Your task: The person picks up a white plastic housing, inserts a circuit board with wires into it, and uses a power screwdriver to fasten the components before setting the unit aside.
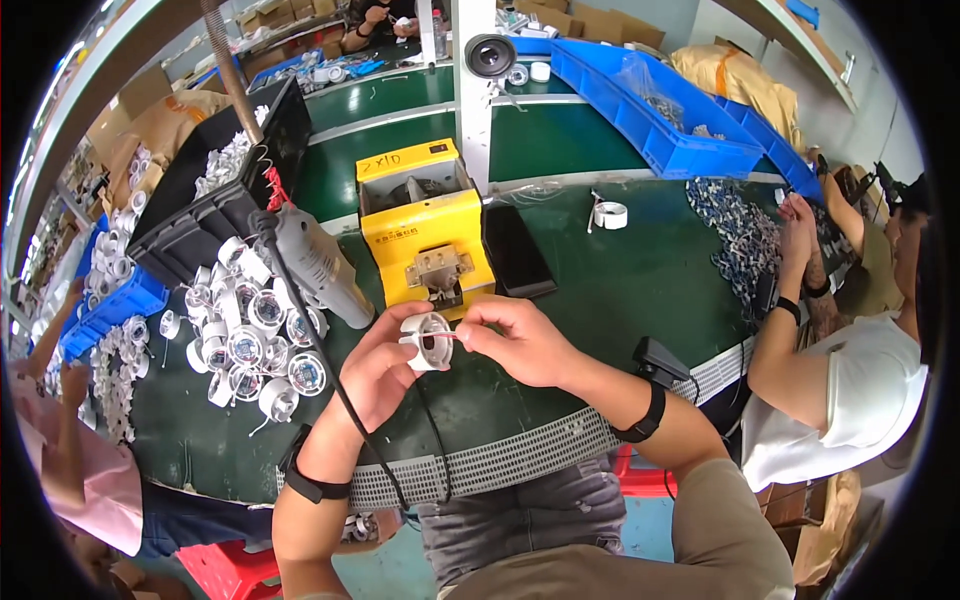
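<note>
In front of the yellow screw feeder (425, 235), my left hand (370, 380) grips a white round plastic housing (430, 358) by its side, its open face turned toward my right. With thumb and forefinger, my right hand (522, 342) pinches a thin reddish wire (446, 334) at the housing's opening. The wire's far end inside the housing is too small to make out. To the left lies a heap of similar white housings (247, 347), several with round circuit boards inside. A grey electric screwdriver (318, 262) stands between that heap and the feeder, its black cable passing over my left wrist.
A black phone (518, 252) lies beside the feeder. Farther right are a lone white housing (610, 215) and a pile of small metallic parts (732, 240). Blue bins (650, 140) and a black crate (185, 235) stand behind. Co-workers sit at both sides; one's hand (797, 225) is near the pile.
</note>
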`<control>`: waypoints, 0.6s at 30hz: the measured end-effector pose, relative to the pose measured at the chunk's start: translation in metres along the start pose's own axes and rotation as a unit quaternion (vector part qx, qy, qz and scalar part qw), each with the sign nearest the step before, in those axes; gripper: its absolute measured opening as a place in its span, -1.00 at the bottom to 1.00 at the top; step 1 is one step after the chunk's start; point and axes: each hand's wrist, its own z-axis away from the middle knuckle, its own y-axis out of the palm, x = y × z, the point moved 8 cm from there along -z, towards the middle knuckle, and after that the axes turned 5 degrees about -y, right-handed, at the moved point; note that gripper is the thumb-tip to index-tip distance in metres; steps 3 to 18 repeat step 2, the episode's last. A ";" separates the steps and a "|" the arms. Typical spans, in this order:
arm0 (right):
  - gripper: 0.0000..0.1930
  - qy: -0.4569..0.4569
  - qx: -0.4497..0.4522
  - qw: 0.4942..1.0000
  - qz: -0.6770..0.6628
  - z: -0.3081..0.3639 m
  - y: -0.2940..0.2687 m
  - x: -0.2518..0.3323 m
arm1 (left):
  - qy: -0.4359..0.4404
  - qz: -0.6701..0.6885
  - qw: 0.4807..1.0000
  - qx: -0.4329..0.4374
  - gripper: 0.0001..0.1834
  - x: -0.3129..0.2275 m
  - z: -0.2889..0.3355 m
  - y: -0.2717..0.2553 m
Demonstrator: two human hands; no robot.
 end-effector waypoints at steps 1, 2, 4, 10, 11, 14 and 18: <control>-0.75 0.000 -0.014 1.000 0.028 0.000 -0.001 -0.001 | -0.002 0.000 1.000 0.001 -0.44 0.001 0.000 0.000; -0.75 0.002 -0.016 0.999 0.028 0.002 -0.002 -0.002 | -0.006 0.013 1.000 0.004 -0.42 0.003 -0.001 0.000; -0.75 0.002 -0.016 0.999 0.028 0.002 -0.002 -0.002 | -0.006 0.013 1.000 0.004 -0.42 0.003 -0.001 0.000; -0.75 0.002 -0.016 0.999 0.028 0.002 -0.002 -0.002 | -0.006 0.013 1.000 0.004 -0.42 0.003 -0.001 0.000; -0.75 0.002 -0.016 0.999 0.028 0.002 -0.002 -0.002 | -0.006 0.013 1.000 0.004 -0.42 0.003 -0.001 0.000; -0.75 0.002 -0.016 0.999 0.028 0.002 -0.002 -0.002 | -0.006 0.013 1.000 0.004 -0.42 0.003 -0.001 0.000; -0.75 0.002 -0.016 0.999 0.028 0.002 -0.002 -0.002 | -0.006 0.013 1.000 0.004 -0.42 0.003 -0.001 0.000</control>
